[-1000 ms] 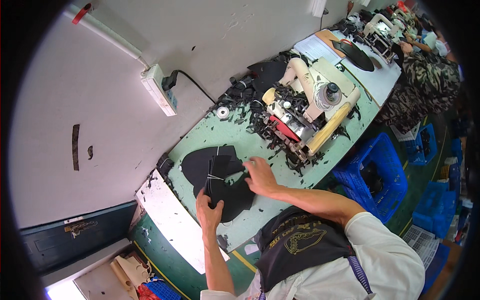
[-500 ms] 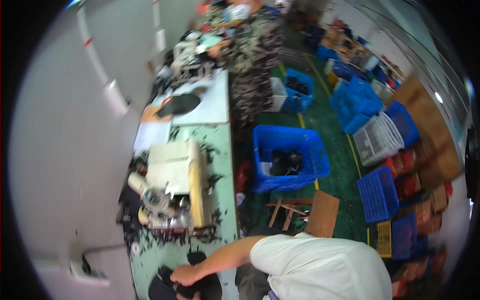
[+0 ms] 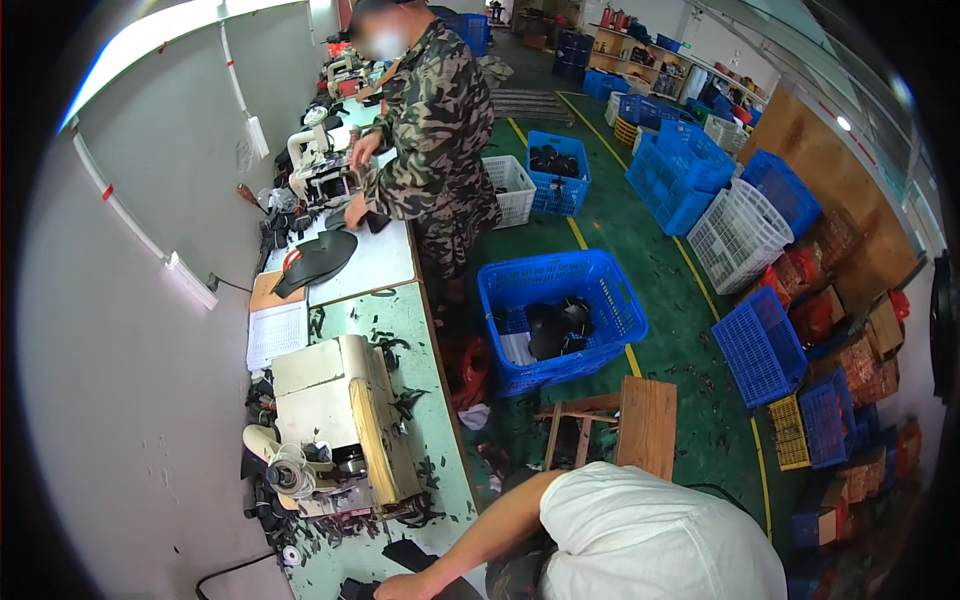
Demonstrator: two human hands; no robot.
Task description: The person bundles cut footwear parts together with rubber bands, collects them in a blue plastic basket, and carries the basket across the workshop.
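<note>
My right hand (image 3: 408,587) rests at the lower edge of the head view, at the end of a bare forearm that reaches left from a white short sleeve. It lies over black, flat, soft-looking pieces (image 3: 412,556) on the pale green bench top (image 3: 440,440). The picture's edge cuts off its fingers, so their grip is hidden. My left hand is out of the picture. Just beyond the right hand stands a cream sewing machine (image 3: 325,385) with a yellowish strip down its side. Dark scraps lie around its base.
A co-worker in camouflage (image 3: 430,120) stands farther along the bench, hands near another machine (image 3: 318,165) and a black curved piece (image 3: 320,262). A blue crate (image 3: 560,375) holding black pieces and a wooden stool (image 3: 645,425) stand right of the bench. More crates (image 3: 760,345) line the right side.
The view has shifted, showing more of the far room. My right hand sits lower in the picture, and fingers seen below it earlier are gone. The co-worker's hands are now by the machine.
</note>
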